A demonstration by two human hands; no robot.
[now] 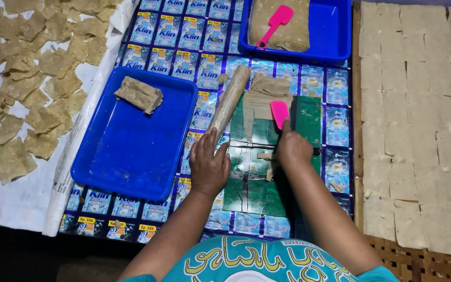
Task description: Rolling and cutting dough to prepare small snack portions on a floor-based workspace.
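L hand (209,166) flat, fingers spread, pinning green sheet (251,196) w/ rolling pin (229,103) just past fingertips. R hand (292,148) closed on pink scraper (279,113), blade ahead of fingers at dough strip (265,94), prob. to lift it.

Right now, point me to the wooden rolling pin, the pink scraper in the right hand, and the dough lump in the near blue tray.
wooden rolling pin (230,99), head view, middle of its shaft.
pink scraper (279,112), head view, its flat blade above the fingers.
dough lump (140,94), head view, centre of its top.
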